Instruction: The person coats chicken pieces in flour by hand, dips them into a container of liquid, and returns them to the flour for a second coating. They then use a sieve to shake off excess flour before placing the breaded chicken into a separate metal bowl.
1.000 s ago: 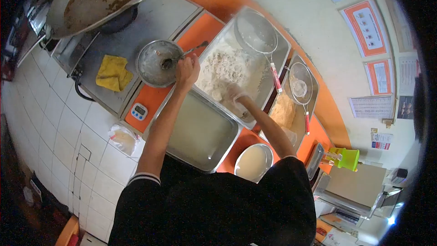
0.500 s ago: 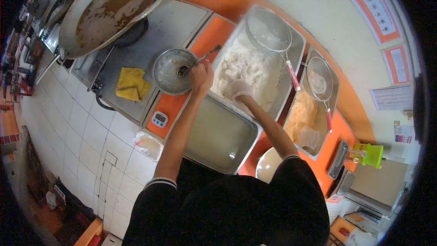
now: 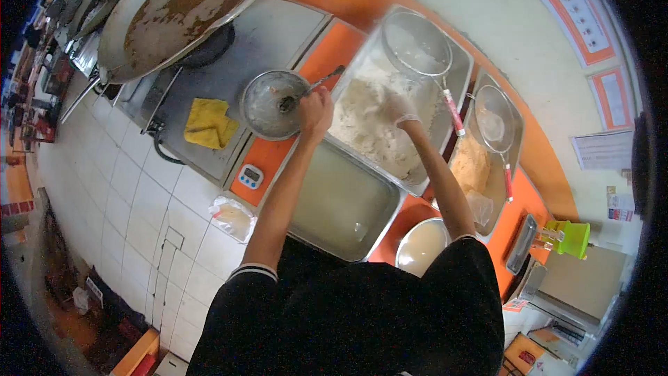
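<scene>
My left hand (image 3: 316, 113) is closed at the right rim of a round metal bowl (image 3: 261, 115), around the handle of a ladle. The dark ladle head (image 3: 287, 104) rests inside this bowl, and its handle sticks out past my fist. My right hand (image 3: 401, 107), in a clear plastic glove, is down in white flour (image 3: 362, 122) in a deep steel tray (image 3: 415, 186). Its fingers are blurred and dusted over. A round sieve (image 3: 417, 45) with a red handle lies across the tray's far end.
A steel pan of cloudy liquid (image 3: 341, 198) sits nearest my body. To the right, a tray with orange-toned crumbs (image 3: 471, 167) holds another sieve (image 3: 492, 117). A large wok of brown oil (image 3: 184, 17), a yellow cloth (image 3: 209, 124) and a timer (image 3: 250, 176) are to the left.
My right hand has moved away from the near-left side of the flour toward the tray's far right, and the flour there is disturbed. My left hand stays at the bowl. The view shifts slightly.
</scene>
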A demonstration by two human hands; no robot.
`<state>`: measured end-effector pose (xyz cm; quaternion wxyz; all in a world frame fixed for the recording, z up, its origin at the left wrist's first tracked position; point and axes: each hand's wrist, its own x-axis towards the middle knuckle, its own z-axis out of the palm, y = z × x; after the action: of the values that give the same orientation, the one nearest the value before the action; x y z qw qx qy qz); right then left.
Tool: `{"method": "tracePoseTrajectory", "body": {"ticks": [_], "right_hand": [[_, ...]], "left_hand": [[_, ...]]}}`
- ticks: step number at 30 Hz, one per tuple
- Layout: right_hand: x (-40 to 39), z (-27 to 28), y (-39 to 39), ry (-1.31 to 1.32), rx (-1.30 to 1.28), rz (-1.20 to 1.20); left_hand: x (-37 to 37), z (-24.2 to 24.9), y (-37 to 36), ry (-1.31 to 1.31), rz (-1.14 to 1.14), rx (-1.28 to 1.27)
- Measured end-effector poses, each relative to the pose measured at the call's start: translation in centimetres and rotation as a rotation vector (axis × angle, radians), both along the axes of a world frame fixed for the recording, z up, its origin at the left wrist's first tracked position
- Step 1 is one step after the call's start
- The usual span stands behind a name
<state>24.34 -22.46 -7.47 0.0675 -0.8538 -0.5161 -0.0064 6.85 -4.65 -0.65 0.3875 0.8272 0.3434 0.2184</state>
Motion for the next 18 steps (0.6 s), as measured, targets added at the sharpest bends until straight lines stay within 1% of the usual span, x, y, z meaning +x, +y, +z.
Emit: {"method": "tracePoseTrajectory", "body": {"ticks": [1, 4, 5, 7, 8, 9, 11, 12, 13, 14, 16, 18], "right_hand": [[0.9, -1.2, -0.5, -0.103, 0.146, 0.057], [1.8, 0.4, -0.3, 0.022, -0.339, 0.010], [1.5, 1.4, 0.1, 0.078, -0.366, -0.037], [0.7, 3.5, 1.0, 0.193, -0.412, -0.134], [1.7, 1.0, 1.3, 0.136, -0.323, -0.072], [3.8, -3.8, 1.5, 0.076, -0.233, -0.012], [4.5, -8.7, 0.8, -0.022, -0.109, 0.004], [2.8, -10.1, 1.3, -0.064, -0.068, -0.041], [0.5, -10.0, 2.2, -0.113, -0.061, -0.105], [-2.5, -8.4, 2.7, -0.131, -0.115, -0.163], [-7.8, -4.3, 3.1, -0.130, -0.218, -0.225], [-9.4, -2.6, 2.1, 0.104, -0.342, -0.194]], "left_hand": [[0.0, 0.1, 0.0, 0.027, 0.004, -0.008], [0.1, -0.7, 0.1, 0.033, 0.038, 0.013], [-0.1, 0.1, 0.0, 0.036, 0.017, -0.011], [0.1, -1.2, 0.3, 0.044, -0.017, -0.039], [0.2, -1.6, 0.5, 0.046, -0.034, -0.050], [0.2, -1.2, 0.6, 0.056, -0.014, -0.037], [0.0, 0.1, -0.1, 0.072, 0.011, -0.014], [0.0, -0.7, -0.4, 0.038, 0.013, 0.020], [0.1, -2.1, -0.2, -0.002, 0.011, 0.062], [0.5, -2.7, 0.2, -0.040, 0.006, 0.108], [0.9, -2.6, 0.7, -0.039, -0.031, 0.058], [0.2, -2.1, 0.3, -0.003, -0.061, 0.020]]}}
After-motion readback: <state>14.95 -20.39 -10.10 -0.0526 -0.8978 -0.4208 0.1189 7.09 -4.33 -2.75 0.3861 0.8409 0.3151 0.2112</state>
